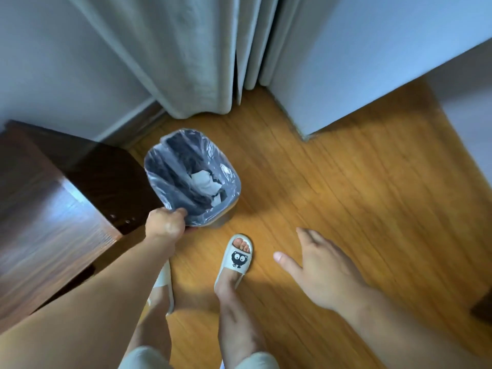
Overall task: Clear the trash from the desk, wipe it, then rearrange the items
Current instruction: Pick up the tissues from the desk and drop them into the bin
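The small rounded dark bin point(170, 166), lined with crinkled clear plastic film, was gripped at its near rim by the left hand point(166, 222), fingers curled over the edge. It was located just beside the corner of the glossy dark wood-grain worktop point(53, 209), over the tan plank floor point(346, 195). Crumpled white paper point(205, 183) was seen inside. The right hand point(322, 267) was spread flat, nothing held. The white foam slipper point(237, 258) was printed with a black cartoon face.

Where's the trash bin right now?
In the head view, the trash bin is left of centre, just right of the dark wooden cabinet and below the curtain; the left hand grips its near rim.
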Demonstrator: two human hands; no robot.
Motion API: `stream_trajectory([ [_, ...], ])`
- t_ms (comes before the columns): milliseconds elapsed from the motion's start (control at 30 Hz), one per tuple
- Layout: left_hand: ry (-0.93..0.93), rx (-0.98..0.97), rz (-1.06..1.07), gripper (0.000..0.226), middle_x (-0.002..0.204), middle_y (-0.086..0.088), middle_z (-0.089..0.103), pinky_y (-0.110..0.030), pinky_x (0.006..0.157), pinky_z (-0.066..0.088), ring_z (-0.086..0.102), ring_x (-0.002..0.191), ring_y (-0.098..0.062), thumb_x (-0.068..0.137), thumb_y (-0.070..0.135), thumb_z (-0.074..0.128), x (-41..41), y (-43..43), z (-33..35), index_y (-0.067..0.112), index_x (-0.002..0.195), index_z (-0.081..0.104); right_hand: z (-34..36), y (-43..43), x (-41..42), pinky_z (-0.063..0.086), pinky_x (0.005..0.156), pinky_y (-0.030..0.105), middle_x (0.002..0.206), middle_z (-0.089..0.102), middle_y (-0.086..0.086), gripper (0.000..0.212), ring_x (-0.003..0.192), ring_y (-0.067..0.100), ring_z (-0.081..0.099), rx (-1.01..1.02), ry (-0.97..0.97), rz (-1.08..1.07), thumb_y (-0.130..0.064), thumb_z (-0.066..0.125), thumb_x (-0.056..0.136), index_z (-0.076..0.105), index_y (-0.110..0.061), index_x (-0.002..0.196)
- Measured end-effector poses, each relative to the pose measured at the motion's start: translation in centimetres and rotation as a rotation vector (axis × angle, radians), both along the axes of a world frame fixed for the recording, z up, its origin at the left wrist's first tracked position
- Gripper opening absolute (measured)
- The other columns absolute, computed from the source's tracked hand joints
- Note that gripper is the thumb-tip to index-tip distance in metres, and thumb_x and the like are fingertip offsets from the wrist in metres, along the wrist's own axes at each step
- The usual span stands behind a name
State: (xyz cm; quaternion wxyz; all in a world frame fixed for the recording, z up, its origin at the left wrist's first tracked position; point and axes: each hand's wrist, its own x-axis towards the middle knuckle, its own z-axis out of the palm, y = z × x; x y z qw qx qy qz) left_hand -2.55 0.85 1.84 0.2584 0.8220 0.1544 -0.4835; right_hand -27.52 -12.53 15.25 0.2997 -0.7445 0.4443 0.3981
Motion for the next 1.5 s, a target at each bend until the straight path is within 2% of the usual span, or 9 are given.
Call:
stream_trajectory([
  [167,-0.033,-0.026,-0.095,0.015,0.076,-0.011,0.076,-0.052,0.076,0.061,0.075,0.073,-0.031,0.08,0.024,0.073,0.1,2.8,12.0,0.009,0.078,0.071,8.5,0.6,2.3,0.022,0.12,0.033,0.165,0.023,-0.003,0.084,0.15,0.017,0.026,-0.026,-0.051,0.059,-0.07,0.031,0.097,0.017,-0.017,0.16],
  [300,-0.13,-0.072,-0.194,0.02,0.07,-0.009,0.074,-0.037,0.064,0.056,0.072,0.069,-0.028,0.084,0.02,0.069,0.8,5.2,20.9,0.008,0.068,0.071,14.0,1.6,4.6,0.019,0.122,0.035,0.166,0.022,0.0,0.09,0.15,0.021,0.026,-0.047,-0.072,0.151,-0.075,0.027,0.093,0.016,-0.015,0.16],
  [500,-0.198,-0.145,-0.217,0.022,0.056,-0.003,0.069,-0.038,0.062,0.058,0.069,0.061,-0.025,0.07,0.029,0.062,0.9,11.6,30.3,0.01,0.061,0.067,20.4,4.4,5.6,0.019,0.125,0.036,0.167,0.02,0.001,0.111,0.152,0.02,0.025,-0.071,-0.089,0.212,-0.085,0.007,0.075,0.017,-0.014,0.161],
  [667,-0.33,-0.14,-0.137,0.03,0.047,0.001,0.057,-0.032,0.052,0.045,0.056,0.05,-0.02,0.076,0.02,0.065,0.5,20.2,38.6,0.017,0.048,0.054,24.3,8.8,8.0,0.022,0.123,0.034,0.167,0.022,0.0,0.083,0.15,0.019,0.029,-0.122,-0.165,0.37,-0.068,0.03,0.098,0.02,-0.015,0.16],
  [1000,-0.518,-0.114,0.027,0.04,0.047,0.006,0.042,-0.027,0.046,0.028,0.036,0.047,-0.011,0.077,0.019,0.065,-2.4,39.1,49.0,0.008,0.049,0.038,30.0,21.9,14.5,0.029,0.12,0.035,0.164,0.03,-0.003,0.084,0.148,0.017,0.033,-0.139,-0.364,0.608,-0.072,0.036,0.093,0.028,-0.019,0.158],
  [1167,-0.562,-0.124,0.13,0.037,0.053,0.003,0.06,-0.022,0.042,0.038,0.059,0.053,-0.014,0.085,0.028,0.063,-3.6,49.9,54.0,0.008,0.056,0.055,33.0,30.6,18.9,0.032,0.118,0.034,0.162,0.034,-0.003,0.085,0.147,0.016,0.035,-0.154,-0.476,0.701,-0.072,0.04,0.091,0.03,-0.02,0.157],
  [1267,-0.529,-0.1,0.198,0.036,0.059,0.002,0.064,-0.02,0.045,0.038,0.06,0.055,-0.012,0.086,0.032,0.062,-4.2,56.5,56.9,0.009,0.059,0.057,34.7,36.0,21.3,0.03,0.118,0.031,0.161,0.035,-0.004,0.085,0.147,0.014,0.034,-0.153,-0.529,0.751,-0.072,0.04,0.09,0.032,-0.02,0.156],
  [1367,-0.535,-0.062,0.252,0.038,0.056,-0.005,0.059,-0.024,0.048,0.035,0.052,0.049,-0.009,0.081,0.034,0.063,-5.7,62.9,59.5,0.009,0.054,0.052,36.1,41.5,23.5,0.03,0.118,0.032,0.16,0.038,-0.002,0.099,0.147,0.015,0.036,-0.134,-0.572,0.798,-0.084,0.031,0.08,0.035,-0.02,0.155],
  [1500,-0.518,0.049,0.378,0.045,0.044,0.005,0.047,-0.019,0.043,0.029,0.046,0.044,-0.004,0.082,0.023,0.066,-8.5,70.4,61.9,0.021,0.042,0.047,37.0,48.3,26.2,0.032,0.116,0.033,0.157,0.043,-0.002,0.112,0.144,0.017,0.04,-0.089,-0.618,0.884,-0.089,0.024,0.066,0.04,-0.021,0.153],
])
